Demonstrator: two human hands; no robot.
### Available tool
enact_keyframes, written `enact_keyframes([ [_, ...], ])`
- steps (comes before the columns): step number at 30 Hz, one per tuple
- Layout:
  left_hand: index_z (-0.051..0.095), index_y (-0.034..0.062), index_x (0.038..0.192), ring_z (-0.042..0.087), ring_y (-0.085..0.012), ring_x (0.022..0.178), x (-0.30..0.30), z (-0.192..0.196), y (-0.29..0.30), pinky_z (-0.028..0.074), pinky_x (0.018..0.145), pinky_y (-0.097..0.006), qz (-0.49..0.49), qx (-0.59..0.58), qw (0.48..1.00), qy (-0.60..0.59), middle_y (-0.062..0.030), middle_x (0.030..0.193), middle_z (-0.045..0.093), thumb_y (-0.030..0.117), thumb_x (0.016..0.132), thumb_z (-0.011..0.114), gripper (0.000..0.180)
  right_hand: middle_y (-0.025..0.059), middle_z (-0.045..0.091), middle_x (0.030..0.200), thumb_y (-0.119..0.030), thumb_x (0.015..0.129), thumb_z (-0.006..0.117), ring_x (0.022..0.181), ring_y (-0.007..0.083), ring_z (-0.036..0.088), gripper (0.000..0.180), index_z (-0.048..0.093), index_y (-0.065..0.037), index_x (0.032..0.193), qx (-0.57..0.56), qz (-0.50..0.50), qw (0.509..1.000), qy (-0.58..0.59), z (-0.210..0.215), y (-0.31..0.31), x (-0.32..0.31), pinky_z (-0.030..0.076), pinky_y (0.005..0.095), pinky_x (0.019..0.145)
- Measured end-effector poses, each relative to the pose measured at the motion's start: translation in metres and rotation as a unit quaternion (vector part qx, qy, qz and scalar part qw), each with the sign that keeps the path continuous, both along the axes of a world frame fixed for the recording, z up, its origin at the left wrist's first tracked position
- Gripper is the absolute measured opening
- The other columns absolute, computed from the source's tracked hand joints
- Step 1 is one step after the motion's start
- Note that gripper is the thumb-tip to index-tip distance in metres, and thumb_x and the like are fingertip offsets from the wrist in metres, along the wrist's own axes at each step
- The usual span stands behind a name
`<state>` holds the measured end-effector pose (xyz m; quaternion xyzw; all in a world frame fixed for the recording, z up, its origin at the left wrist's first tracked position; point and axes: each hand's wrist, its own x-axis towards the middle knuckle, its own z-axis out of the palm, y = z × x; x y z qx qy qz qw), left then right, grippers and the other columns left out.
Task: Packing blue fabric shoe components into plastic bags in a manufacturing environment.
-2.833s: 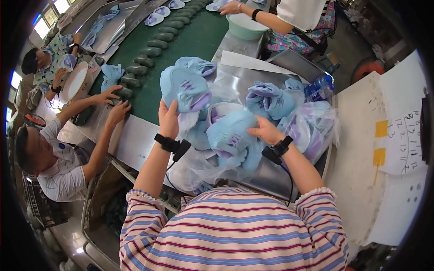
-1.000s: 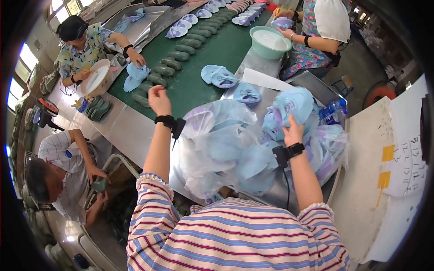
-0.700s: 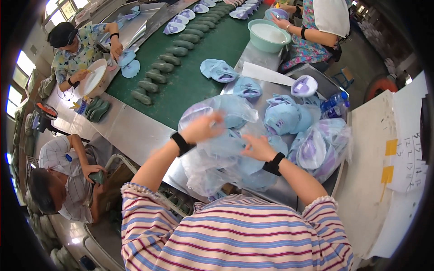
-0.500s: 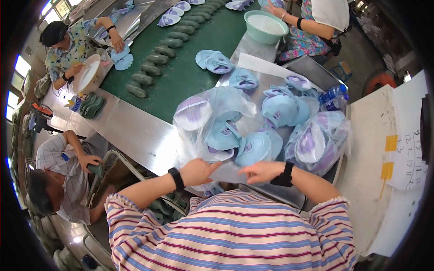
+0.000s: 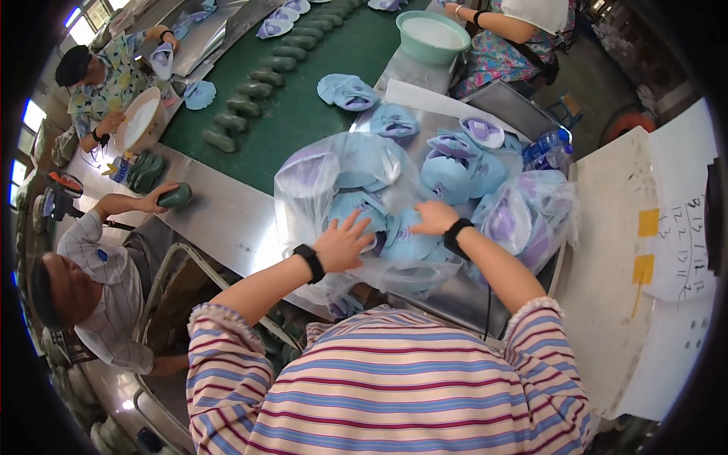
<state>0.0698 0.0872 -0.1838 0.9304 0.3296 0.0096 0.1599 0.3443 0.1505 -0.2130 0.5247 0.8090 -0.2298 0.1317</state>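
Note:
A clear plastic bag [image 5: 303, 199] of light blue and purple shoe uppers lies on the metal table before me. Over its near left part, my left hand [image 5: 343, 244] is spread, fingers apart, next to a blue upper [image 5: 355, 206]. My right hand [image 5: 435, 218] reaches in from the other side, its fingers apart at another blue shoe upper [image 5: 409, 244]; its fingertips are partly hidden. Neither hand visibly grips anything. Beyond them lies a pile of loose uppers [image 5: 447, 176], and a second filled plastic bag [image 5: 519, 220] sits to the right.
A green conveyor belt [image 5: 303, 95] carries a row of dark green shoe lasts [image 5: 246, 105]. Water bottles [image 5: 547, 148] stand at the right edge near a white board [image 5: 607, 250]. Co-workers sit around; one at left holds a green last [image 5: 176, 196]. A mint basin [image 5: 432, 38] stands beyond.
Both my hands have moved forward from the bag's near edge to over the uppers, and my left fingers have spread. The co-worker at left has raised a green last to the table edge.

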Motion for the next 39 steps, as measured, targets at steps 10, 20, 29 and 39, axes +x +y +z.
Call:
enact_keyframes([
  [10, 0.04, 0.0335, 0.128, 0.017, -0.0417, 0.13, -0.016, -0.033, -0.052, 0.04, 0.082, -0.062, 0.034, 0.024, 0.989, 0.145, -0.0172, 0.145, 0.003, 0.025, 0.067, 0.064, 0.066, 0.027, 0.028, 0.133, -0.055, 0.052, 0.072, 0.121, 0.0397, 0.03, 0.085, 0.048, -0.012, 0.122, -0.118, -0.122, 0.984, -0.056, -0.019, -0.015, 0.02, 0.031, 0.0418, 0.098],
  [20, 0.047, 0.0067, 0.114, 0.022, -0.0372, 0.129, -0.018, 0.028, -0.016, 0.026, 0.098, -0.048, 0.178, -0.016, 0.955, -0.237, -0.0181, 0.128, 0.039, 0.035, 0.077, 0.06, 0.048, 0.0158, 0.038, 0.117, -0.008, 0.053, 0.073, 0.11, 0.0343, 0.04, 0.028, 0.059, -0.007, 0.076, 0.228, -0.094, 0.882, 0.401, 0.092, -0.072, 0.001, 0.044, 0.0382, 0.08],
  [29, 0.027, 0.004, 0.119, 0.051, -0.0127, 0.087, 0.033, 0.09, -0.004, 0.042, 0.076, -0.026, 0.186, -0.425, 0.736, -0.493, -0.0091, 0.098, 0.052, 0.011, 0.076, 0.065, 0.057, 0.0149, 0.042, 0.118, 0.0, 0.056, 0.062, 0.112, 0.0369, 0.041, 0.02, 0.058, -0.01, 0.073, 0.361, 0.108, 0.834, 0.402, 0.133, -0.075, -0.037, 0.047, 0.0362, 0.076],
  [39, 0.044, 0.0086, 0.121, 0.043, -0.0185, 0.114, -0.018, 0.077, 0.009, 0.034, 0.097, -0.04, 0.189, -0.515, 0.403, -0.733, -0.0021, 0.122, 0.048, 0.022, 0.092, 0.042, 0.033, 0.0014, 0.055, 0.086, -0.006, 0.065, 0.07, 0.077, 0.0112, 0.052, 0.03, 0.052, -0.007, 0.09, 0.009, -0.156, 0.776, 0.611, 0.14, -0.074, 0.018, 0.04, 0.0234, 0.067],
])
